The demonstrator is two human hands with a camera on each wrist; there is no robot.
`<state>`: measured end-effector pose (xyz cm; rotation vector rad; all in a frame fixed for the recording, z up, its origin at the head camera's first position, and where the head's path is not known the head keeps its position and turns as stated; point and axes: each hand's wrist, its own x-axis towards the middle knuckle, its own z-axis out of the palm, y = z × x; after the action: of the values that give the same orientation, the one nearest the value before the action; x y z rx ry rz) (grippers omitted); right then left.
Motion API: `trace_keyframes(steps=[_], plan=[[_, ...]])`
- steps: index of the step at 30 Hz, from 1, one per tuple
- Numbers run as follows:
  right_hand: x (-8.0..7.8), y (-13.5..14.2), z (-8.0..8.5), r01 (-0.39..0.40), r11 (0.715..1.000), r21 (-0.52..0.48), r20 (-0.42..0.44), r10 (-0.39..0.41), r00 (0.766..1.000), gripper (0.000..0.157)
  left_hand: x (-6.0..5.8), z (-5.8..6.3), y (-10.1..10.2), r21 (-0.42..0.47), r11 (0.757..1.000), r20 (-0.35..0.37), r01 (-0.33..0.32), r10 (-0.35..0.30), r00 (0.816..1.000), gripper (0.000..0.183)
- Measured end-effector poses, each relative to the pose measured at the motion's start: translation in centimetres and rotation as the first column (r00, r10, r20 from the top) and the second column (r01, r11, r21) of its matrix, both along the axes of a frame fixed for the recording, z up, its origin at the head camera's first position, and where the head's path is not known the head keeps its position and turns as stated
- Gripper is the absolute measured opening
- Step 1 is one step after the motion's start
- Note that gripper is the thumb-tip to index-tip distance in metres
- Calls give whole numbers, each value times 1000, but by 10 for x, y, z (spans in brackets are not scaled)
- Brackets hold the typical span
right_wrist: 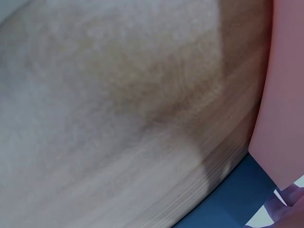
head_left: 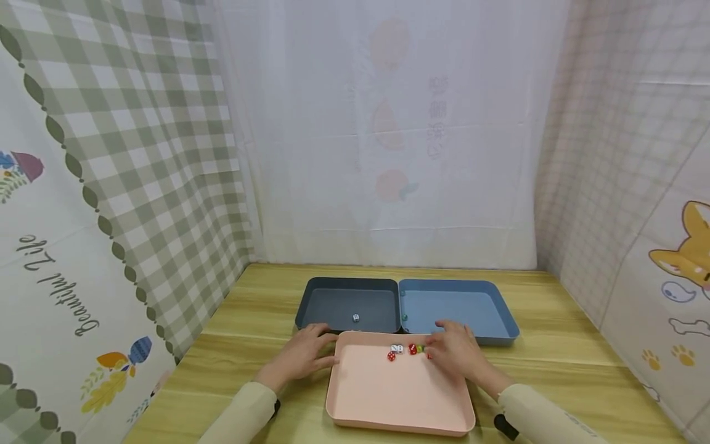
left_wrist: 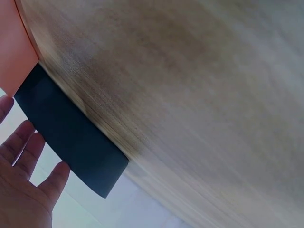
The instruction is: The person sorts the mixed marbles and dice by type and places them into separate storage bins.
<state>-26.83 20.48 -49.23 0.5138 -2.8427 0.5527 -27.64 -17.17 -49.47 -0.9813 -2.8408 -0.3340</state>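
Note:
A pink tray (head_left: 396,394) lies in front of me, with several small dice along its back side. Two white dice (head_left: 397,349) sit beside a red die (head_left: 391,356); to their right are another red die (head_left: 413,349) and a yellow-green die (head_left: 420,349). My right hand (head_left: 456,350) reaches over the tray's back right corner, fingertips down at the dice and partly covering a red one. I cannot tell whether it pinches any. My left hand (head_left: 302,353) rests at the tray's left rim, fingers loosely spread, also beside the dark tray (left_wrist: 71,128) in the left wrist view.
Behind the pink tray stand a dark grey tray (head_left: 333,302) holding a white die (head_left: 356,318) and a blue tray (head_left: 460,308) with green dice (head_left: 405,317) near its left wall. All stand on a wood-grain table (head_left: 233,345) enclosed by hanging cloths (head_left: 388,135).

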Motion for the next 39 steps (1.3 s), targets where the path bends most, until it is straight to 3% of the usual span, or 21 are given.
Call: trace_keyframes(steps=[11,15,35,39], plan=[[-2,-8,-4,-39,999,19,10,39,999,4,2,1,-1,4,1000,-3,5,-5,1000,50],[-2,-11,-6,-56,998,36,4,56,998,11,3,-1,-2,6,1000,2,6,-6,1000,51],[-3,-17,-5,-38,998,42,-22,39,999,3,0,0,0,-4,1000,11,-8,8,1000,50],[-3,-17,-5,-36,998,45,-29,37,999,8,0,1,0,-8,1000,7,-10,11,1000,50]])
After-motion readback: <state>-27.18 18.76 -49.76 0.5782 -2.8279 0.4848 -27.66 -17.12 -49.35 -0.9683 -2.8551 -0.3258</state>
